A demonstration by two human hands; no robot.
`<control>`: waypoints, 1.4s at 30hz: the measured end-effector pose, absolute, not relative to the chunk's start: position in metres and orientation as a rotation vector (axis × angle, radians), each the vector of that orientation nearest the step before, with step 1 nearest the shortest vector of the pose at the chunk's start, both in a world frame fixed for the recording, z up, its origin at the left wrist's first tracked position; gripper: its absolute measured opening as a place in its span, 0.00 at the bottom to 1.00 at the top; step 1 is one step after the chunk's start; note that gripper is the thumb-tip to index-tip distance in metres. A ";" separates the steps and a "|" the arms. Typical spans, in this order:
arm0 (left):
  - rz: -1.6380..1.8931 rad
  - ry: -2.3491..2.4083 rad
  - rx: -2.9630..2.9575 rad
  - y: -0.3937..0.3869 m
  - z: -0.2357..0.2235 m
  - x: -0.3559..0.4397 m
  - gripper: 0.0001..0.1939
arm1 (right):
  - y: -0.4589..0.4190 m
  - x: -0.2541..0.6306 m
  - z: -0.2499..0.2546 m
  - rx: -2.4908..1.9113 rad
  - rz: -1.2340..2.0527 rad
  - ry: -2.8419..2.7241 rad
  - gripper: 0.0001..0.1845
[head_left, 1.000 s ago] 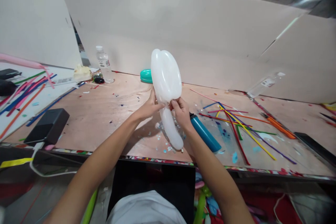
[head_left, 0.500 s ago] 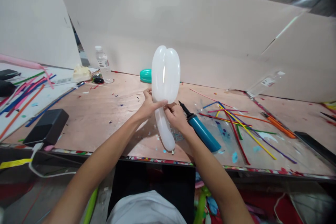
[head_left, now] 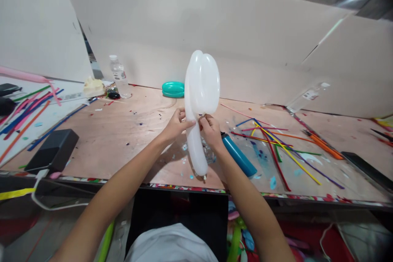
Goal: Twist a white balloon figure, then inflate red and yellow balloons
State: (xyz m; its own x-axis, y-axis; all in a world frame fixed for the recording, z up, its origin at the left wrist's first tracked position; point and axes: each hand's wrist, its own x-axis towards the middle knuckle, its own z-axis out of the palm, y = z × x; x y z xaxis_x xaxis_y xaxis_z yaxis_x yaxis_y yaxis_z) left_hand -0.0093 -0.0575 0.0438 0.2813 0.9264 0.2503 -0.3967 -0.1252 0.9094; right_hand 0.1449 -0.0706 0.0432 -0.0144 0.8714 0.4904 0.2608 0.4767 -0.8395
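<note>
A long white balloon (head_left: 202,82) stands upright between my hands, folded over so two rounded lobes point up and one straight length hangs down to a knotted tip near the table edge. My left hand (head_left: 178,125) is closed around the balloon's left side below the lobes, thumb across its front. On the other side, my right hand (head_left: 210,129) pinches the balloon just under the right lobe; the exact bit between its fingertips is hidden. Beside my right wrist lies a blue hand pump (head_left: 238,155), its nozzle covered by the hand.
Behind the balloon lies a folded green balloon (head_left: 172,89). Several uninflated balloons (head_left: 276,143) are spread at right, near an orange-handled tool (head_left: 325,145) and a black phone (head_left: 367,168). At left are a black power bank (head_left: 53,151) and a water bottle (head_left: 120,77). Another bottle (head_left: 308,97) leans at the back right.
The white balloon has shifted right and turned, opening a gap under its right lobe. My right hand has moved up slightly to that gap. More of the green balloon shows.
</note>
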 end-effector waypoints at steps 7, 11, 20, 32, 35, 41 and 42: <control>1.301 0.678 1.227 -0.053 0.045 -0.015 0.36 | -0.065 0.146 0.039 -1.051 0.715 -1.567 0.18; 1.268 0.692 1.266 -0.054 0.044 -0.014 0.39 | -0.063 0.147 0.036 -1.062 0.712 -1.577 0.17; 1.316 0.736 1.700 -0.060 0.043 -0.008 0.35 | -0.068 0.146 0.041 -1.053 0.760 -1.603 0.14; 1.348 0.564 1.076 -0.050 0.045 -0.019 0.24 | -0.064 0.151 0.040 -0.869 1.372 -1.539 0.16; 1.105 0.415 1.061 -0.056 0.047 -0.021 0.38 | -0.068 0.146 0.038 -0.829 1.501 -1.551 0.16; 0.934 0.344 1.073 -0.064 0.044 -0.020 0.44 | -0.073 0.139 0.033 -0.858 1.633 -1.540 0.15; 0.976 0.345 1.074 -0.065 0.045 -0.019 0.44 | -0.073 0.139 0.033 -0.863 1.641 -1.536 0.15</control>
State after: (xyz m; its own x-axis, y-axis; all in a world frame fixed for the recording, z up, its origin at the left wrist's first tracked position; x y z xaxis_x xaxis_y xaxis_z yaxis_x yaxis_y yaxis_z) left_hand -0.0193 -0.0653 0.0448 0.5562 0.8059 0.2030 -0.4988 0.1284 0.8572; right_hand 0.1389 -0.0735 0.0335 -0.5184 0.8552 0.0018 -0.0583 -0.0332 -0.9977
